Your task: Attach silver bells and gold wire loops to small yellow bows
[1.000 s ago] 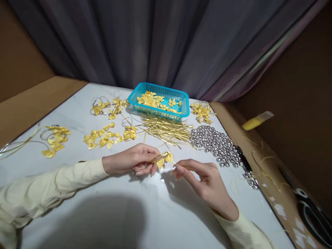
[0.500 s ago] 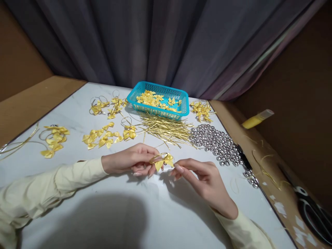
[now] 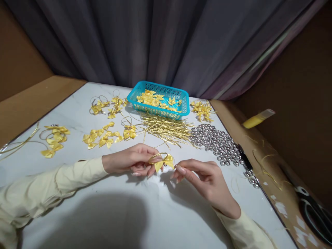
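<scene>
A yellow ribbon bow (image 3: 165, 163) with a looped gold cord (image 3: 158, 155) and a small silver bell at its middle is held up above the white tabletop. My left hand (image 3: 141, 159) is closed on the cord loop and the bow from the left. On the right, my right hand (image 3: 199, 176) pinches a thin cord end beside the bow's right tip, thumb against forefinger. Part of the cord is hidden by my fingers. Just beyond both hands lies a heap of gold cords (image 3: 166, 128).
A blue basket (image 3: 187, 103) of yellow bows stands at the back. Silver bells (image 3: 215, 143) spread to the right. Loose bows (image 3: 103, 136) and looped bows (image 3: 54, 140) lie left, more bows (image 3: 202, 110) back right. Scissors (image 3: 311, 211) and a yellow tube (image 3: 258, 118) are at the right side.
My right hand has moved slightly to the right, away from the bow, with the cord end still pinched. The left hand stays nearly in place.
</scene>
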A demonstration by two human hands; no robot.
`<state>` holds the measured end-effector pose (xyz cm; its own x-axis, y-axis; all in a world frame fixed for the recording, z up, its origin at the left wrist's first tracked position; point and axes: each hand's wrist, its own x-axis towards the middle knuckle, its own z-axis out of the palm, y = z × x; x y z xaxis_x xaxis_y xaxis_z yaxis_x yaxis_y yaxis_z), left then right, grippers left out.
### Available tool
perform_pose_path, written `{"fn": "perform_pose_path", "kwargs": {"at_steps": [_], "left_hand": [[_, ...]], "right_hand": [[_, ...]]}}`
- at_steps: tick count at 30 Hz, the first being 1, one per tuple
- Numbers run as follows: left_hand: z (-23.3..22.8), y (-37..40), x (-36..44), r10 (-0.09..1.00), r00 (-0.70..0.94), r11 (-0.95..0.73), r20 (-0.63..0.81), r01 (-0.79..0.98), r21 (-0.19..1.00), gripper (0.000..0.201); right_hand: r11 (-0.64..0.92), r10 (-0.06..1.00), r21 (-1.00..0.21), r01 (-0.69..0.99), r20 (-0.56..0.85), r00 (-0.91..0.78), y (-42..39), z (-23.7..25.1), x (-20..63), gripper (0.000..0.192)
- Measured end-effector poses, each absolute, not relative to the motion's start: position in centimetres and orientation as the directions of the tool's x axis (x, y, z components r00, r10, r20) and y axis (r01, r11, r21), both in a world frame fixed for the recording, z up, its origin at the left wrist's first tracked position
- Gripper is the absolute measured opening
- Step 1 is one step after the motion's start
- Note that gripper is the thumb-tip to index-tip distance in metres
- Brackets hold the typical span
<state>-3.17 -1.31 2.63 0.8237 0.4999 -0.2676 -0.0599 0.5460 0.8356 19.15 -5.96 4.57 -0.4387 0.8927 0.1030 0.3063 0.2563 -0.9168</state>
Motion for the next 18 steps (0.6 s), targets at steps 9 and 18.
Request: {"fn": "perform_pose_path", "kwargs": {"at_steps": [9, 18], "left_hand": [[2.34, -1.24, -3.14, 0.489, 0.834, 0.545, -0.257, -0.062, 0.836, 0.024], [2.44, -1.16, -3.09, 0.488, 0.833, 0.550, -0.260, -0.062, 0.833, 0.021]], "right_hand": [[0.262, 0.893, -0.912, 0.315, 0.105, -0.438, -6.10, 4.77, 19.05, 0.019], [0.261, 0.889, -0.913, 0.314, 0.101, -0.446, -6.11, 4.69, 19.03, 0.020]]}}
